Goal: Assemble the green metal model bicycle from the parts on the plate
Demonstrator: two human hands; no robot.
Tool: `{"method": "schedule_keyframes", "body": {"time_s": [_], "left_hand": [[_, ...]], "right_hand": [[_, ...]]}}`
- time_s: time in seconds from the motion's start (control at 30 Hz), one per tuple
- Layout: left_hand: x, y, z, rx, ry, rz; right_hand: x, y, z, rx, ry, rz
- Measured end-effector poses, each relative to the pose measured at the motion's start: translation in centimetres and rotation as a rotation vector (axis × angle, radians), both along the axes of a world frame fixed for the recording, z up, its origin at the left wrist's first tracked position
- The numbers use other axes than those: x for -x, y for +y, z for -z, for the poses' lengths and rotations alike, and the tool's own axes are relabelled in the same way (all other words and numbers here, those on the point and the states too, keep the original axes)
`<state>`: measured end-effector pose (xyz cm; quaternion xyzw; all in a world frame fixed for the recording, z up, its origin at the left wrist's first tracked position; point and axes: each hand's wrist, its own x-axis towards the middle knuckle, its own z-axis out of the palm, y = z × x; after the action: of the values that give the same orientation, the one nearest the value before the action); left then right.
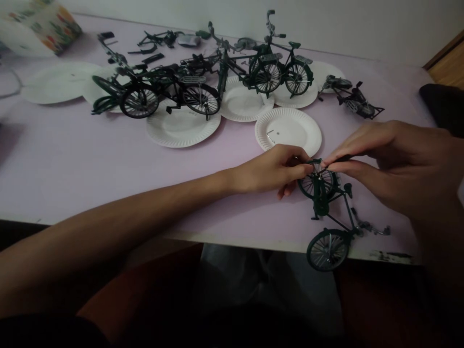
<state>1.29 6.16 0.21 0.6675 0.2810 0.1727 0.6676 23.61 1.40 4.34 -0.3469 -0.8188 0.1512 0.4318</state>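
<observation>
A dark green model bicycle (337, 212) lies on its side at the table's front edge, its front wheel (329, 250) jutting past that edge. My left hand (266, 170) pinches the rear wheel (306, 186) at its rim with thumb and fingers. From the right, my right hand (395, 162) grips a slim dark tool (342, 158) between thumb and forefinger. The tool's tip is close to the rear hub and spokes; whether it touches them I cannot tell. My fingers hide part of that wheel.
Several assembled model bicycles (201, 92) stand along the back among white paper plates (181, 137). Small metal bits lie on the nearest plate (302, 128). An unfinished bicycle frame (357, 104) rests at right, near a black object (442, 108). A flower-patterned box (54, 31) is back left.
</observation>
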Motion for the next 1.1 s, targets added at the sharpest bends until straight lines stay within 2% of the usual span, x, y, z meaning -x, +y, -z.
{"method": "schedule_keyframes", "body": {"time_s": [0.07,0.13,0.27,0.33,0.47,0.57,0.67,0.8,0.93,1.1], "left_hand": [[0.1,0.1,0.1,-0.007,-0.001,0.006],[0.2,0.1,0.2,-0.017,-0.007,0.021],[0.3,0.1,0.1,-0.017,-0.011,0.043],[0.2,0.1,0.1,-0.011,-0.017,0.042],[0.2,0.0,0.0,-0.012,-0.032,0.036],[0.1,-0.1,-0.3,-0.015,0.01,0.029],[0.1,-0.1,-0.6,-0.01,0.037,0.01],[0.1,-0.1,-0.5,-0.007,0.037,-0.005],[0.1,-0.1,-0.4,-0.007,0.034,0.003],[0.1,-0.1,-0.4,-0.012,0.042,0.032]], "right_hand": [[0.2,0.0,0.1,-0.011,-0.027,-0.047],[0.3,0.0,0.1,-0.037,-0.054,-0.036],[0.3,0.1,-0.1,-0.169,-0.138,-0.044],[0.2,0.2,-0.4,-0.16,-0.179,-0.049],[-0.2,0.0,-0.8,-0.038,-0.172,-0.035],[-0.3,-0.3,-1.1,0.018,-0.209,0.052],[-0.3,-0.4,-1.2,-0.003,-0.24,0.117],[-0.2,-0.2,-0.7,-0.024,-0.197,0.095],[-0.2,-0.1,-0.2,0.03,-0.136,0.07],[0.3,0.2,0.1,-0.144,-0.155,0.022]]}}
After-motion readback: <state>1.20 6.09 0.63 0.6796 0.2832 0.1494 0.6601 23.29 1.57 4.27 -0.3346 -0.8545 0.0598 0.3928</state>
